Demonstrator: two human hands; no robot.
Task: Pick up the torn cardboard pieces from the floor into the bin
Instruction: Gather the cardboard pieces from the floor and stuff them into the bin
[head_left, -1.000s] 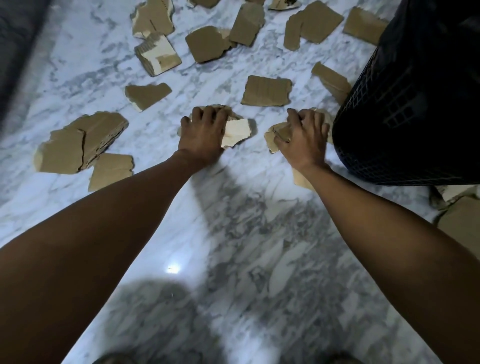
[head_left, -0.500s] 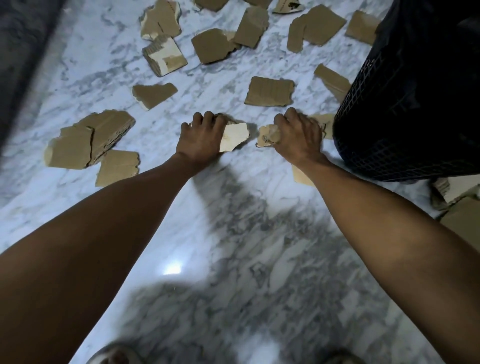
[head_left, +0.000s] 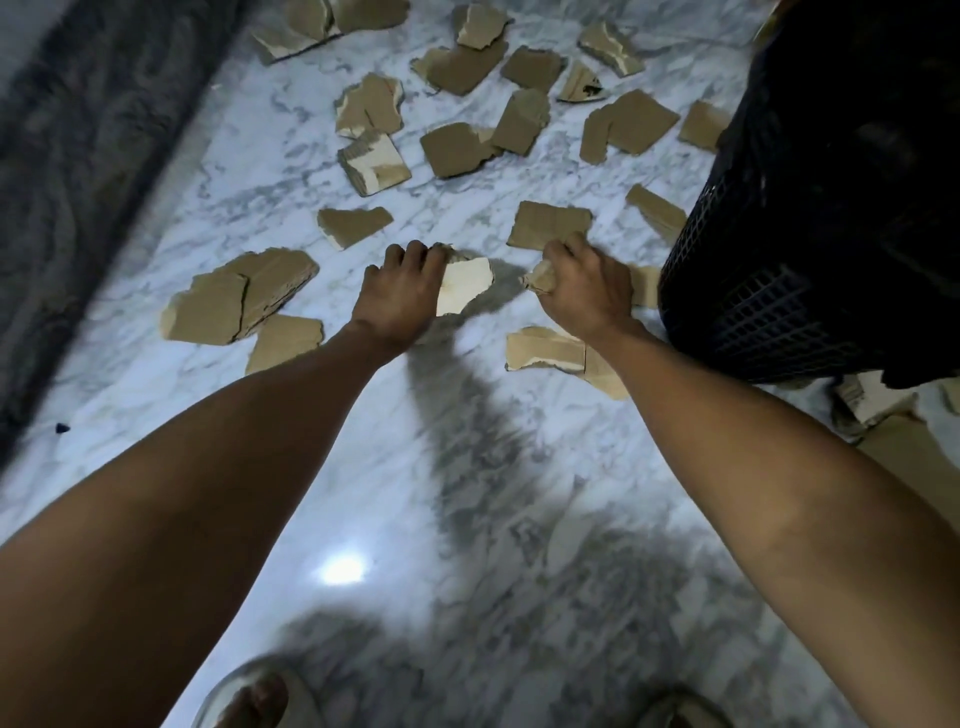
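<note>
Head view: both hands down on cardboard beside the bin

Head camera looks down two bare forearms to a white marble floor (head_left: 156, 208) strewn with torn cardboard pieces. The left hand (head_left: 397, 296) has its fingers curled over the top edge of a pale cardboard piece (head_left: 465, 283), which is tipped up off the floor at its right side and casts a shadow. The right hand (head_left: 589, 291) is closed round a small crumpled scrap (head_left: 540, 278) that sticks out at its left side. Just right of that hand stands the black mesh bin (head_left: 753, 306), with another piece (head_left: 644, 286) on the floor between hand and bin. A torn strip (head_left: 545, 351) lies under the right wrist. Beyond the hands more brown pieces are scattered, among them a flat piece (head_left: 550, 223) touching the right fingertips and a large cracked piece (head_left: 234, 301) at the left. A dark rug (head_left: 78, 156) borders the floor on the left.
</note>
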